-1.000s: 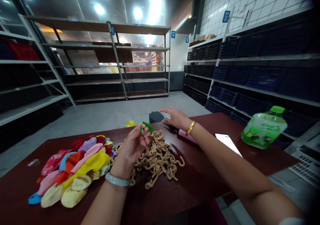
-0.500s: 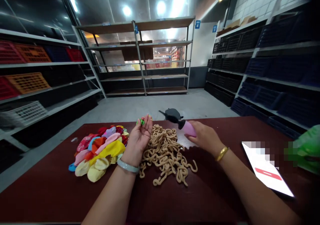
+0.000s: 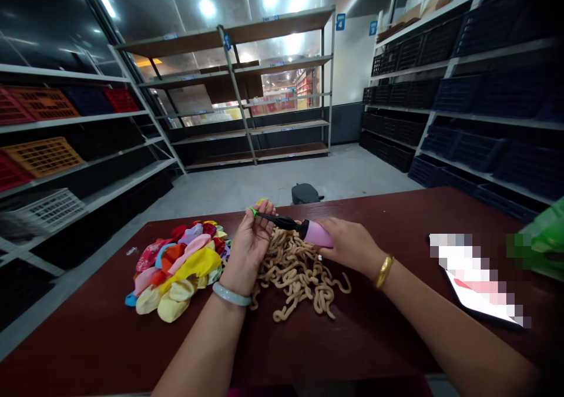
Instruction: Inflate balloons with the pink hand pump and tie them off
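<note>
A pink balloon pump (image 3: 318, 234) with a black nozzle is wrapped in the fingers of my right hand (image 3: 350, 241). Its nozzle points left, the tip meeting the small green neck of a balloon (image 3: 254, 212). My left hand (image 3: 252, 238), palm up, pinches that green balloon between thumb and fingers; most of it is hidden. Whether the tip is inside the neck or only against it, I cannot tell. Left of my left wrist lies a heap of limp balloons (image 3: 194, 265) in yellow, pink, red and blue. Tan curly strands (image 3: 304, 279) are piled beneath the pump.
The dark red table (image 3: 352, 338) carries a lit phone or tablet (image 3: 476, 285) and a green plastic bag (image 3: 549, 238) at right. A dark grey object (image 3: 306, 193) stands on the floor past the far edge. Shelves with crates (image 3: 39, 156) line both sides.
My right hand has moved left and brought the pump's nozzle to the green balloon in my left hand. The view has tilted slightly.
</note>
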Motion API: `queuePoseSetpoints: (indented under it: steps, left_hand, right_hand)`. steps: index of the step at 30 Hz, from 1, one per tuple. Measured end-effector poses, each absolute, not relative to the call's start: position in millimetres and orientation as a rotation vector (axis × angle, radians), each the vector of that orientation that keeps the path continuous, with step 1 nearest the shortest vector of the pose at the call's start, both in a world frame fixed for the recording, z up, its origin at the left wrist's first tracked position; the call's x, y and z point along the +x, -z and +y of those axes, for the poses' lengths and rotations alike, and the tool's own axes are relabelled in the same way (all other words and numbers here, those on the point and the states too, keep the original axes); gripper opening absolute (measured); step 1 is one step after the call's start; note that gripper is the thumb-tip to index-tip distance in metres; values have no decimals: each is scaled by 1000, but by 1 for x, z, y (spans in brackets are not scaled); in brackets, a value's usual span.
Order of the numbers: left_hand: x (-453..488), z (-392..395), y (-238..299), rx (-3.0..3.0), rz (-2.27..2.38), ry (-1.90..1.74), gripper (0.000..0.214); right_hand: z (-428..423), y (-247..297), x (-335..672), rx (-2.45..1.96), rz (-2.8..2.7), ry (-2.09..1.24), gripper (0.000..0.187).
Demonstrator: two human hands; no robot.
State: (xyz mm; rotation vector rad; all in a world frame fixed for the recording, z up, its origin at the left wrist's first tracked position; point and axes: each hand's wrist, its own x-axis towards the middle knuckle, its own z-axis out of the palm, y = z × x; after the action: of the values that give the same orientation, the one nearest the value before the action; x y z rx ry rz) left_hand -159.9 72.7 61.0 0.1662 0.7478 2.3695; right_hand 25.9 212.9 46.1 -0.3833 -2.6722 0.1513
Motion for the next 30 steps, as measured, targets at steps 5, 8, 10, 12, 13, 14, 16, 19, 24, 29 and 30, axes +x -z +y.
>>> queuePoseSetpoints:
  steps: [5, 8, 10, 12, 13, 14, 16, 19, 24, 29, 30]
  left_hand:
    - [-156, 72, -60, 234, 788, -2372, 16]
    - [-151, 74, -56, 347, 843, -2364, 14]
    - [-146, 76, -55, 411, 896, -2361, 14]
    - [-138, 78, -54, 444, 941, -2358, 15]
    - [-134, 78, -54, 457, 960, -2347, 17]
    - [-130, 79, -54, 469, 977, -2331, 19]
    - [-123, 79, -54, 503, 1014, -2298, 23]
    - [-119, 78, -54, 551, 1129, -2279, 29]
    - [-128, 74, -58, 607, 1245, -2288, 36]
    - [-136, 71, -61, 636, 1045, -2367, 30]
    - [-137, 71, -60, 634, 1021, -2376, 27]
  right_hand:
    - [213, -45, 25, -389, -2672, -160, 50]
    - [213, -45, 25, -393, -2677, -174, 51]
    - [213, -44, 25, -396, -2677, -192, 52]
    - [213, -43, 24, -388, -2673, -211, 51]
    - [213, -43, 24, -379, -2668, -223, 51]
    - [213, -42, 24, -368, -2662, -238, 50]
    - [214, -41, 24, -344, -2646, -274, 51]
    - [214, -40, 23, -324, -2618, -318, 53]
    - [212, -39, 22, -296, -2604, -397, 53]
    - [212, -41, 23, -295, -2607, -474, 54]
    - [213, -43, 24, -303, -2603, -488, 54]
